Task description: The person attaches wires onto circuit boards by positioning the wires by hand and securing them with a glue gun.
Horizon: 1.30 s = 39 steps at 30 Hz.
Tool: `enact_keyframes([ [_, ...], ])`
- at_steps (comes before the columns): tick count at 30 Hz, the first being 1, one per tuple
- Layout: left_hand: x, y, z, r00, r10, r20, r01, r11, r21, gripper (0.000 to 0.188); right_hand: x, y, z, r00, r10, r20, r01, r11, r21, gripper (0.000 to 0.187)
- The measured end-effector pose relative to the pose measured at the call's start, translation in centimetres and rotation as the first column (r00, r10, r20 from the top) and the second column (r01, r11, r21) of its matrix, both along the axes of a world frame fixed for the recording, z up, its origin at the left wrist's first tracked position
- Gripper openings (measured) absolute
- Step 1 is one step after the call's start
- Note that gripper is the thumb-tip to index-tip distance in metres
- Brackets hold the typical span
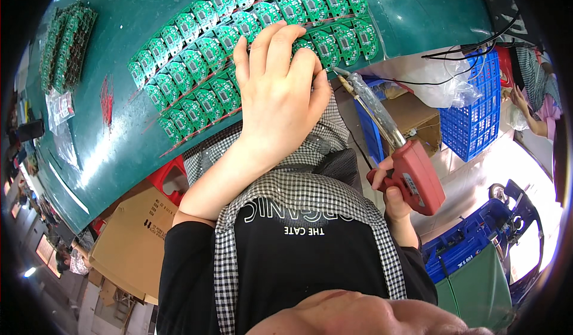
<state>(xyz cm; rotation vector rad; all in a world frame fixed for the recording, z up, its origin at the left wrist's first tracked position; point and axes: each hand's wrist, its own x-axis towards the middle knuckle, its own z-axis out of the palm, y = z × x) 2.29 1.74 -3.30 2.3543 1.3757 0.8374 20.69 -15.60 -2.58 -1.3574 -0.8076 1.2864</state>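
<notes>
Rows of green circuit boards [209, 75] lie on the green table, with thin red wires along the rows. Over the nearest rows rests my left hand [277, 87], its outer fingers bent onto the boards. Thumb and forefinger come together by the near edge of a board; whatever is between their tips is hidden. My right hand [391, 195] is closed round the handle of a red soldering gun [418, 180]. Its metal barrel [376, 109] points up and left, and the tip is close to that same board edge, beside my left thumb.
Stacked boards [67, 48], a bundle of red wires [107, 105] and clear plastic bags [59, 111] lie at the table's left. Black cables [453, 54] hang over the right edge, above a blue crate [471, 108]. A cardboard box [134, 239] stands lower left. Another person's hand [520, 101] shows far right.
</notes>
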Motion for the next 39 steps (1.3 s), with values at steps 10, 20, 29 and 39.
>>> enact_keyframes([
  [10, -1.1, 0.3, 0.6, 0.998, -0.065, 0.012, 0.066, 0.995, -0.075, 0.014, 0.1, 0.4, -0.1, 0.988, 0.059, 0.139, -0.066, 0.997, 0.043, 0.066],
  [20, -0.9, 0.5, 1.6, 0.998, -0.058, -0.017, 0.055, 0.985, -0.162, 0.011, 0.1, -0.3, -0.5, 0.996, 0.022, 0.092, -0.021, 1.0, -0.006, 0.07],
  [29, -0.7, 0.6, 2.0, 0.996, -0.073, -0.058, 0.064, 0.987, -0.146, 0.011, -0.6, -0.2, 0.4, 0.998, -0.063, 0.0, 0.063, 0.998, -0.016, 0.074],
  [39, -0.7, 0.6, 2.2, 0.995, -0.067, -0.07, 0.058, 0.991, -0.123, 0.011, -0.9, 0.4, 0.7, 0.992, -0.028, 0.124, 0.026, 1.0, 0.015, 0.065],
])
